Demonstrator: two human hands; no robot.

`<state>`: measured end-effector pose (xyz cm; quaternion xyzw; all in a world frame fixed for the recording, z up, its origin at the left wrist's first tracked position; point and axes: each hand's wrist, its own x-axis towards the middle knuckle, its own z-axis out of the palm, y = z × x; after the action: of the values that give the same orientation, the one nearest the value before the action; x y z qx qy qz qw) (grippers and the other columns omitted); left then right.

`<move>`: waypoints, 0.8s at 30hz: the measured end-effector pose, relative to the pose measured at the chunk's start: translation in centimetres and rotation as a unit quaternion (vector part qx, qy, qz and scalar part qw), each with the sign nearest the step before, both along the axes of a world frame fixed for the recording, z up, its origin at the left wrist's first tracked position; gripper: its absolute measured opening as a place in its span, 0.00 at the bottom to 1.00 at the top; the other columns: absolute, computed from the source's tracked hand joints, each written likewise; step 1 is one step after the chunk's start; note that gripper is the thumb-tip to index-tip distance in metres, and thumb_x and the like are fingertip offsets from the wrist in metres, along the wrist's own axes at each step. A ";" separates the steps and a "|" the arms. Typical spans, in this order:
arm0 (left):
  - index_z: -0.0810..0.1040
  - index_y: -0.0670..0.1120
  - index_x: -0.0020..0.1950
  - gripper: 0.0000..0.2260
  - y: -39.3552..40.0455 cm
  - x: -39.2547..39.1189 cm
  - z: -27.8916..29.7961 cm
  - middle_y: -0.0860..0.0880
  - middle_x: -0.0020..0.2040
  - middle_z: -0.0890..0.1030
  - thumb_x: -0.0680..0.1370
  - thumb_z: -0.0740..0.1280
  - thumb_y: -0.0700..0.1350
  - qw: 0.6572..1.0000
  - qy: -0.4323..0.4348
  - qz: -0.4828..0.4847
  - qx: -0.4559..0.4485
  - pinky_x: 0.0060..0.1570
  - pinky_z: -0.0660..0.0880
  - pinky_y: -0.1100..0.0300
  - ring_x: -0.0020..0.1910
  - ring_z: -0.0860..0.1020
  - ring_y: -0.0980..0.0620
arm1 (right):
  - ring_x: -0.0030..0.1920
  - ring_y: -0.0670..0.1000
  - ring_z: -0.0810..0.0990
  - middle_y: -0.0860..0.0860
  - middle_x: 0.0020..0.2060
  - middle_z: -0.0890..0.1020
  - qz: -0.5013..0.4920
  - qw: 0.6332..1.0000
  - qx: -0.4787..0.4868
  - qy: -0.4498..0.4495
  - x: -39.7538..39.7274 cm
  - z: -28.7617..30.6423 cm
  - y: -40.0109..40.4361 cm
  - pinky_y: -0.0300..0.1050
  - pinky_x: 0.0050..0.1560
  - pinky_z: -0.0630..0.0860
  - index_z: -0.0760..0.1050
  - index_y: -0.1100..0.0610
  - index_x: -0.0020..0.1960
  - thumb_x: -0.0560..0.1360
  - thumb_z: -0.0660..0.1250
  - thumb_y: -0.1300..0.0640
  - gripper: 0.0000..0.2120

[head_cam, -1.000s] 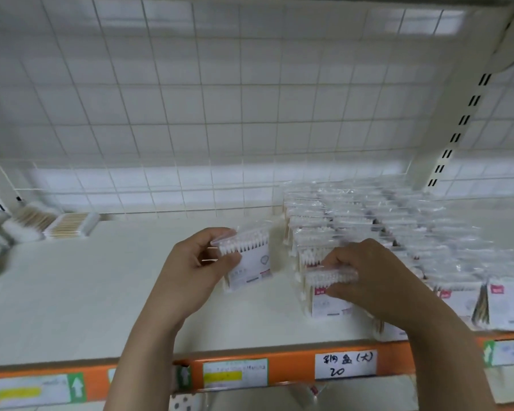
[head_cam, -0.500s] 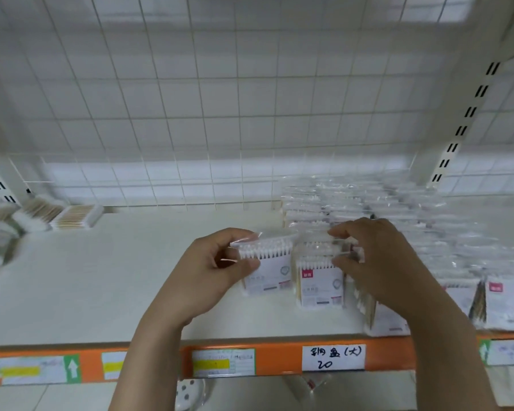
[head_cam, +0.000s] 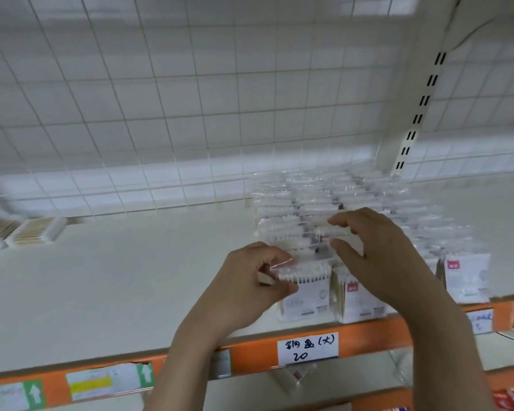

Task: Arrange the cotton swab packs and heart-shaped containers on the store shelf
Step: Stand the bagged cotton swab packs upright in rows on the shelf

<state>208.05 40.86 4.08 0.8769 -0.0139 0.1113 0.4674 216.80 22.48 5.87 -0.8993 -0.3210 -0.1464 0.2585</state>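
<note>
Swab pack (head_cam: 304, 284) now lower, rightward, top in left hand (head_cam: 250, 287).

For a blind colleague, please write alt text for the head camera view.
Two hands arrange cotton swab packs on a white store shelf: the left hand grips the front pack, and the right hand pinches a pack behind it. Rows of packs stand behind.

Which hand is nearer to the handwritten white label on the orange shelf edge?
Left. The left hand grips a cotton swab pack above and left of the label; the right hand is higher, farther back.
</note>
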 end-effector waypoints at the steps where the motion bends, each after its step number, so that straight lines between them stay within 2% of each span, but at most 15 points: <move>1: 0.81 0.50 0.51 0.12 -0.1 0.1 -0.2 0.56 0.46 0.77 0.69 0.75 0.42 1.000 0.002 0.000 0.010 0.44 0.77 0.66 0.43 0.76 0.60 | 0.52 0.48 0.72 0.49 0.54 0.77 -0.001 1.000 -0.001 0.001 0.0 -0.1 -0.1 0.38 0.51 0.63 0.75 0.55 0.61 0.76 0.65 0.58 0.13; 3: 0.81 0.48 0.54 0.13 -0.2 0.2 -0.7 0.57 0.46 0.77 0.70 0.75 0.42 1.000 -0.001 0.001 0.022 0.44 0.77 0.66 0.43 0.76 0.60 | 0.53 0.47 0.72 0.49 0.54 0.77 -0.002 1.000 0.001 0.005 -0.1 -0.3 0.0 0.37 0.51 0.63 0.75 0.55 0.61 0.77 0.64 0.58 0.13; 7: 0.80 0.50 0.58 0.16 -0.5 0.3 -1.7 0.60 0.46 0.75 0.71 0.73 0.45 0.995 -0.041 0.020 0.091 0.44 0.69 0.76 0.43 0.75 0.61 | 0.49 0.45 0.70 0.49 0.51 0.78 0.003 1.000 0.012 0.010 -0.6 -0.5 0.8 0.36 0.49 0.63 0.76 0.55 0.59 0.76 0.65 0.58 0.12; 10: 0.78 0.52 0.60 0.17 -0.4 0.1 -2.2 0.61 0.48 0.73 0.71 0.73 0.48 0.991 -0.056 0.022 0.118 0.43 0.66 0.78 0.41 0.74 0.63 | 0.48 0.47 0.73 0.49 0.48 0.79 0.009 1.000 0.015 0.010 -1.2 -0.5 1.7 0.35 0.48 0.63 0.77 0.56 0.57 0.76 0.66 0.59 0.10; 14: 0.74 0.54 0.63 0.20 1.1 -1.0 -1.8 0.60 0.51 0.72 0.72 0.71 0.53 0.993 -0.052 0.023 0.107 0.43 0.69 0.75 0.43 0.75 0.61 | 0.49 0.49 0.75 0.50 0.47 0.80 0.018 1.000 0.018 0.010 -1.7 -0.1 3.6 0.36 0.48 0.65 0.77 0.57 0.58 0.76 0.66 0.59 0.11; 18: 0.76 0.53 0.60 0.15 5.9 -2.7 -0.4 0.58 0.47 0.77 0.74 0.69 0.50 0.990 -0.048 0.077 0.111 0.41 0.68 0.74 0.41 0.76 0.60 | 0.53 0.46 0.73 0.47 0.52 0.78 0.034 0.999 0.014 0.012 -2.0 0.6 6.7 0.35 0.51 0.63 0.75 0.54 0.61 0.77 0.63 0.56 0.13; 24: 0.79 0.51 0.55 0.09 15.6 -7.4 1.2 0.57 0.43 0.79 0.75 0.69 0.46 0.965 -0.054 0.216 0.136 0.37 0.72 0.70 0.37 0.77 0.59 | 0.51 0.46 0.74 0.47 0.50 0.80 0.101 0.995 0.012 -0.006 -2.9 1.3 14.6 0.35 0.50 0.62 0.77 0.55 0.59 0.76 0.65 0.57 0.12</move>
<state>200.66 56.44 5.25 0.9070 0.1357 0.2537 0.3076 213.89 37.13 7.12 -0.8581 -0.4099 -0.1284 0.2812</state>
